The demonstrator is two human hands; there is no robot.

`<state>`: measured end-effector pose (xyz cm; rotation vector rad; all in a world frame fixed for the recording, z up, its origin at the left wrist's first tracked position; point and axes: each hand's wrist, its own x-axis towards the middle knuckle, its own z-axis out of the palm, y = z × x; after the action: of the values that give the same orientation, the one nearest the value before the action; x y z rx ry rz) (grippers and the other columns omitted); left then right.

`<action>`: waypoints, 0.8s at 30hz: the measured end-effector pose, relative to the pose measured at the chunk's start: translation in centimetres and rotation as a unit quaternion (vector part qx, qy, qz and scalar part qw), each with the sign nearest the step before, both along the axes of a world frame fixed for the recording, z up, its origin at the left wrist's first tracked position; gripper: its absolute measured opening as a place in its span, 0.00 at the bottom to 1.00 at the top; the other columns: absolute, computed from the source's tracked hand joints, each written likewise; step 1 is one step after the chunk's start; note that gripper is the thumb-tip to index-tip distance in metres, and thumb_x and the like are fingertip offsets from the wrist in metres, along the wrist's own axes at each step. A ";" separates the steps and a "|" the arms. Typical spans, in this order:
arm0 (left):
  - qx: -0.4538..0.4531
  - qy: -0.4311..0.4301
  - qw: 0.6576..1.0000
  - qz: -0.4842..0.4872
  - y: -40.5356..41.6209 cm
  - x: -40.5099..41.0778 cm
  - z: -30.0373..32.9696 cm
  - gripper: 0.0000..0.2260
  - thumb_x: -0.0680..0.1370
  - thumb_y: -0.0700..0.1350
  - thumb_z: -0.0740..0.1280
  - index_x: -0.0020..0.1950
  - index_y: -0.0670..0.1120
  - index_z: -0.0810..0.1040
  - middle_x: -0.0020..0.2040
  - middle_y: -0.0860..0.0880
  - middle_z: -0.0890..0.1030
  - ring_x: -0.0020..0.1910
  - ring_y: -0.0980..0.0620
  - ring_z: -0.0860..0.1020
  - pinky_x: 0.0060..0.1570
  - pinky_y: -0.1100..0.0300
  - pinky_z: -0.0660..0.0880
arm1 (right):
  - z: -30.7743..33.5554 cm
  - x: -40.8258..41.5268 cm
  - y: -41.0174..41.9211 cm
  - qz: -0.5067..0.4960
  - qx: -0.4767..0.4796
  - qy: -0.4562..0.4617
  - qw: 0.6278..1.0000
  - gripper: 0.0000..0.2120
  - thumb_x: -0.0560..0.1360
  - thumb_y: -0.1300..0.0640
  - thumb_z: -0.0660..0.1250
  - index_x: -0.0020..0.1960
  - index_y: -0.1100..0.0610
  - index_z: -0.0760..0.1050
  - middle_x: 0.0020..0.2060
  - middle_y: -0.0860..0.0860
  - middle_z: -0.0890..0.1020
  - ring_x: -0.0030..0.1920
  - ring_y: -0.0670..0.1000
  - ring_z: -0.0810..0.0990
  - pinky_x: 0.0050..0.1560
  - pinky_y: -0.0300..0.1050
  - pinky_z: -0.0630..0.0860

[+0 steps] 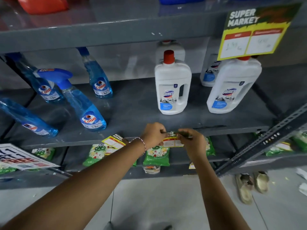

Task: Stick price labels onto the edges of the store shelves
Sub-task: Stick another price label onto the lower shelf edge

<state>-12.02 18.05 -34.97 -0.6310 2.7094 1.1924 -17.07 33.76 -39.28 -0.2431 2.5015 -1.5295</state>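
A small green, yellow and white price label [172,140] rests against the front edge of the grey middle shelf [232,129]. My left hand [153,134] pinches its upper left corner and my right hand [191,140] pinches its upper right side. A second price label [115,141] hangs tilted on the same edge, to the left of my hands. A large price label [254,30] hangs from the edge of the upper shelf [99,35] at the right.
Blue spray bottles [84,105] stand on the middle shelf at the left, white red-capped jugs [172,87] at the right. Green packets [156,156] lie on the shelf below. A slanted perforated metal strut [265,140] crosses at the right. Sandals [252,185] lie on the tiled floor.
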 end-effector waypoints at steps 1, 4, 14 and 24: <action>-0.012 0.001 1.000 -0.013 1.2 -0.4 -0.2 0.09 0.76 0.43 0.70 0.40 0.37 0.82 0.29 0.46 0.81 0.33 0.46 0.86 0.31 0.61 0.80 | -0.2 -0.3 1.0 -0.007 0.006 -0.003 1.000 0.08 0.70 0.58 0.75 0.49 0.53 0.83 0.42 0.51 0.86 0.42 0.53 0.84 0.45 0.50 0.80; -0.047 0.009 0.998 -0.041 4.0 -1.4 -0.7 0.13 0.76 0.46 0.69 0.39 0.36 0.82 0.35 0.39 0.85 0.36 0.43 0.84 0.37 0.58 0.77 | -0.7 -1.4 3.2 -0.027 0.023 0.002 0.999 0.06 0.70 0.58 0.75 0.48 0.54 0.84 0.40 0.51 0.86 0.40 0.50 0.82 0.43 0.42 0.75; -0.123 -0.004 0.992 -0.034 6.9 -3.5 -2.0 0.13 0.76 0.45 0.64 0.32 0.43 0.73 0.38 0.37 0.82 0.39 0.37 0.79 0.35 0.56 0.70 | -1.8 -2.5 4.6 -0.075 0.015 0.009 0.997 0.06 0.71 0.59 0.74 0.47 0.55 0.80 0.41 0.51 0.84 0.42 0.51 0.80 0.41 0.39 0.72; -0.158 0.004 0.984 -0.082 4.6 -2.2 -0.3 0.21 0.80 0.49 0.62 0.27 0.46 0.65 0.26 0.47 0.71 0.29 0.44 0.74 0.33 0.54 0.74 | -1.8 -2.5 5.3 -0.217 0.082 0.015 0.973 0.18 0.71 0.46 0.72 0.44 0.50 0.63 0.42 0.51 0.79 0.40 0.56 0.78 0.37 0.50 0.73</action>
<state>-14.21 22.60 -35.28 -0.4223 2.9163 0.7349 -19.56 39.10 -41.05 0.3322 2.8178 -1.4456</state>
